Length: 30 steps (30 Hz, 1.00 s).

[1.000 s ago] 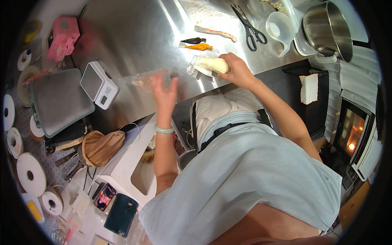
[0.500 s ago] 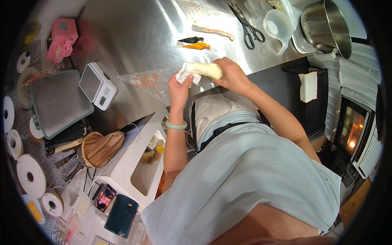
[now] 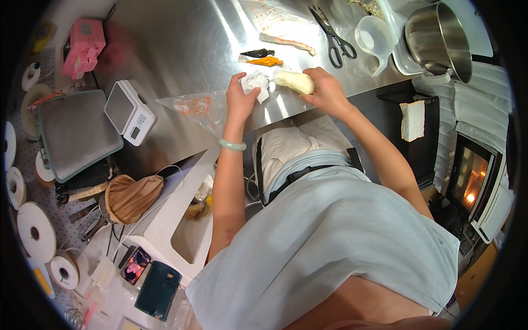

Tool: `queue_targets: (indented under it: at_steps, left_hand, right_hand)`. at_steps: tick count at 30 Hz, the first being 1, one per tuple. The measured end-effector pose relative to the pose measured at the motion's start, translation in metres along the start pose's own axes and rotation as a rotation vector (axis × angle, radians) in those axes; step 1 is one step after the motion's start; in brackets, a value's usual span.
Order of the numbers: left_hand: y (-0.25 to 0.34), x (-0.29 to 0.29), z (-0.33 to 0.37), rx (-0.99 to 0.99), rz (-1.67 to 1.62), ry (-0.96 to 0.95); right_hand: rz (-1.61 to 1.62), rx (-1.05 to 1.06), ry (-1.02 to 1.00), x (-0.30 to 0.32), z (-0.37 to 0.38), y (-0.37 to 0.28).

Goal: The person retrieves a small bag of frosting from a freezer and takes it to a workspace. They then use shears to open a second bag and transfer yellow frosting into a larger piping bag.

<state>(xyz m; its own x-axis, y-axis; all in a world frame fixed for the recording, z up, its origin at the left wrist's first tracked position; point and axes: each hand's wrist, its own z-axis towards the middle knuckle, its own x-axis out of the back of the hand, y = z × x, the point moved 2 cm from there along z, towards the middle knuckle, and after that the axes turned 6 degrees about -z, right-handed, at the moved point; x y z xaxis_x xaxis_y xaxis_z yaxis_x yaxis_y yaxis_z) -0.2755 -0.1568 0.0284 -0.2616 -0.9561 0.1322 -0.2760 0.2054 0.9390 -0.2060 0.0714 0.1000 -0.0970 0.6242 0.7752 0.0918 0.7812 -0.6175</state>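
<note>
My right hand [image 3: 326, 94] is closed around the full end of a piping bag [image 3: 296, 82] filled with pale cream. The bag lies tilted low over the steel counter, its narrow end pointing left. A crumpled white tissue [image 3: 256, 86] is gripped in my left hand [image 3: 241, 99], just left of the bag and apart from it. Beyond my hands lie a small black piping bag [image 3: 258, 53], an orange piping bag [image 3: 265, 62] and a flattened clear bag with reddish streaks [image 3: 287, 43]. A flat clear plastic bag [image 3: 196, 108] with orange print rests beside my left wrist.
Black scissors [image 3: 333, 41], a clear plastic jug [image 3: 374, 39] and a steel pot [image 3: 440, 43] stand at the far right. On the left are a white kitchen scale [image 3: 130, 113] and a lidded tray [image 3: 77, 137]. A lit oven [image 3: 469, 173] is at the right.
My right hand has drawn the piping bag to the right, away from the tissue. My left hand has moved slightly up, with the tissue now bunched in it.
</note>
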Motion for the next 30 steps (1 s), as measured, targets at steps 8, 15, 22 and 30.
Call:
queue_targets:
  at_steps: [8, 15, 22, 30]
  left_hand:
    - [0.013, -0.012, 0.014, -0.149, 0.423, 0.022]
    - [0.047, 0.022, -0.036, -0.291, 0.45, 0.14]
    - [0.038, 0.079, -0.077, -0.14, 0.381, 0.383]
    - [0.026, 0.094, -0.086, -0.119, 0.334, 0.421]
  right_hand:
    - [-0.197, 0.006, -0.055, -0.038, 0.032, -0.003]
    - [-0.241, 0.021, -0.002, -0.032, 0.026, -0.022]
    - [-0.503, 0.574, 0.02, -0.068, 0.018, -0.038]
    - [-0.686, 0.656, -0.022, -0.086, 0.024, -0.033]
